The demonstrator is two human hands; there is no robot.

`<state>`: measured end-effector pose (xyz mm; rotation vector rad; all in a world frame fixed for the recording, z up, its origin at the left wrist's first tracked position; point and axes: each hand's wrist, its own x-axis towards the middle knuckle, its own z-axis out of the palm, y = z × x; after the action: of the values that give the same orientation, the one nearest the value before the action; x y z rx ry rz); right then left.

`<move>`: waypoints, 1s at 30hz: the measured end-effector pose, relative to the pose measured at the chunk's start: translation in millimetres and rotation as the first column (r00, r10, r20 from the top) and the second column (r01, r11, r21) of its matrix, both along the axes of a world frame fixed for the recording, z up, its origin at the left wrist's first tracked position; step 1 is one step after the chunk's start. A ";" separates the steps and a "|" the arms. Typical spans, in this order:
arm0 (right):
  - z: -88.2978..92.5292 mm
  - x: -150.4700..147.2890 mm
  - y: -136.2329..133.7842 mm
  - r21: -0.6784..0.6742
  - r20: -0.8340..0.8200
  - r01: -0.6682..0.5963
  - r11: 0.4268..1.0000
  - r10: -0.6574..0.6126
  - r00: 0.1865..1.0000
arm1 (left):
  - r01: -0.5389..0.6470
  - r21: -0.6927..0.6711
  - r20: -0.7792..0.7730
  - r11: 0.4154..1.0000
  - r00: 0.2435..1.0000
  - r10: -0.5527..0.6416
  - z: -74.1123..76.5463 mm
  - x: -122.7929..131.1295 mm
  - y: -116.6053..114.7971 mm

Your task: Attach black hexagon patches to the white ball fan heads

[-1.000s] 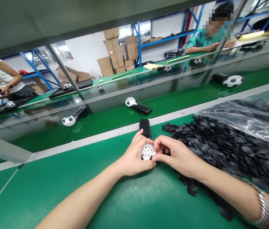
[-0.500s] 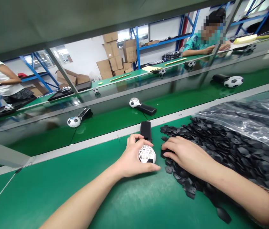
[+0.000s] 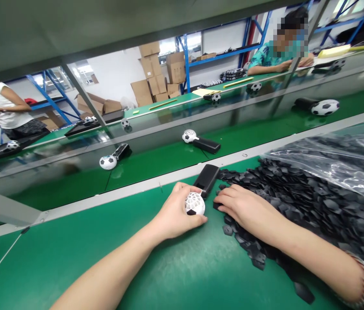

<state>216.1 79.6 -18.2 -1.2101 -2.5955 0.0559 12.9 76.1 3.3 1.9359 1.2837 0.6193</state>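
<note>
My left hand [image 3: 177, 212] is closed around the round head of a soccer-ball-shaped handheld device [image 3: 195, 203], thumb on the near side and fingers on the far side. Its head is a white openwork ball with a black patch low in front. The black handle [image 3: 206, 180] points away and to the right over the green table. At the left edge of a heap of black pentagon pieces [image 3: 301, 202], my right hand [image 3: 241, 209] has its fingers bent together on a black pentagon piece [image 3: 216, 206]. The fingers partly hide that piece.
A clear plastic bag [image 3: 337, 159] lies over the heap's far side. Beyond a metal rail [image 3: 156, 181], a green belt [image 3: 156, 161] carries several similar ball-headed devices. Two people work across the line. A grey panel [image 3: 104, 34] hangs overhead.
The held device has turned, its handle swinging to the right and its ball shifting slightly left. My left thumb has drawn in. My right fingers have edged left. Devices on the near belt have moved right.
</note>
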 end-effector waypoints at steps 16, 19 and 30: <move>0.8 -2.0 -4.1 -0.062 0.008 -0.027 0.998 0.028 1.000 | 0.074 0.054 -0.028 0.996 0.997 -0.072 5.0 -6.5 5.0; 0.3 -3.8 -5.0 0.047 0.069 -0.040 0.998 0.037 0.997 | 0.087 0.008 -0.002 0.996 0.996 -0.087 6.8 -8.3 5.9; -4.7 -4.7 -3.8 0.109 -0.185 -0.084 0.990 0.104 0.977 | 0.085 -0.030 -0.032 0.996 0.996 -0.086 5.3 -8.9 7.9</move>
<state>211.4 75.8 -22.9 -0.9950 -2.4557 0.0567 4.0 84.0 8.6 1.9734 1.2168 0.5251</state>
